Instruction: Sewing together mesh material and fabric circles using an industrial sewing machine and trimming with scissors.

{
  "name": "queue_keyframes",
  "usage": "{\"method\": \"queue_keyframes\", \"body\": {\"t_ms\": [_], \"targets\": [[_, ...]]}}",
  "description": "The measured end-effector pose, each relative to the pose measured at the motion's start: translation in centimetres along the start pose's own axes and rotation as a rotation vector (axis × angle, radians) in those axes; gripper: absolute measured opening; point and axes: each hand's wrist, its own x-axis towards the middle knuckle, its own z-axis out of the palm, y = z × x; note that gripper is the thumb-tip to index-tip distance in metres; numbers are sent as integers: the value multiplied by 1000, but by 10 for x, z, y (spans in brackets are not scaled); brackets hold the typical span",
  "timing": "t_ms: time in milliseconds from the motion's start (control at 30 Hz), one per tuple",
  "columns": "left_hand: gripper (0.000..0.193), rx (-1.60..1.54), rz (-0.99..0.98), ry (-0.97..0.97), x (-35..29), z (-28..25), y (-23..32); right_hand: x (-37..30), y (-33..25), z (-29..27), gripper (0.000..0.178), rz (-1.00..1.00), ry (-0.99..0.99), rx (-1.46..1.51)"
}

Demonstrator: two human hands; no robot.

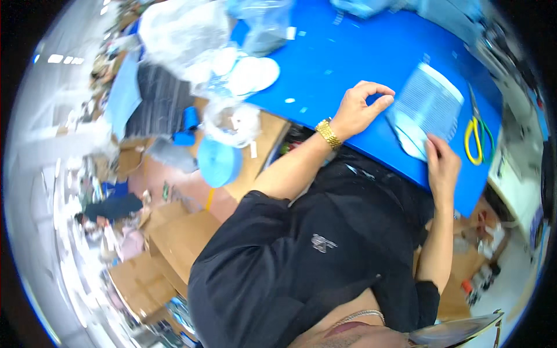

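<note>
On the blue table (348,58) lies a light blue mesh fabric piece (429,98) with paler, smooth edges. My right hand (444,165) is closed on its near edge, thumb and fingers pinched together at the pale part. Just left of the fabric is my left hand (361,109), with a gold watch at the wrist. Its thumb and forefinger curve round to a near pinch; whether something thin is between the tips is too blurred to make out. Scissors (477,136) with yellow and green handles lie to the right of the fabric, blades pointing away.
White round pads (252,75) and clear plastic bags (183,35) crowd the table's left end. Below them stand a light blue roll (219,162) and blue thread spools (188,124). Cardboard boxes (183,235) sit on the floor at left. A pale surface (516,180) borders the table's right side.
</note>
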Motion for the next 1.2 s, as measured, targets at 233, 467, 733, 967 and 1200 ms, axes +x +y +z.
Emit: {"method": "queue_keyframes", "body": {"t_ms": [233,467,733,967,1200], "targets": [[12,471,-94,506,-25,-140,-27,1,2,14,23,-54,96,10],[35,1180,-134,482,-74,-206,-79,1,-3,14,19,-10,82,21],[21,1187,-110,478,-77,-213,-89,0,-2,14,18,-8,91,57],[15,984,-249,534,-76,-216,-81,-1,0,14,19,-1,87,61],[19,909,-167,575,-77,-213,-81,-1,2,14,20,5,81,59]]}}
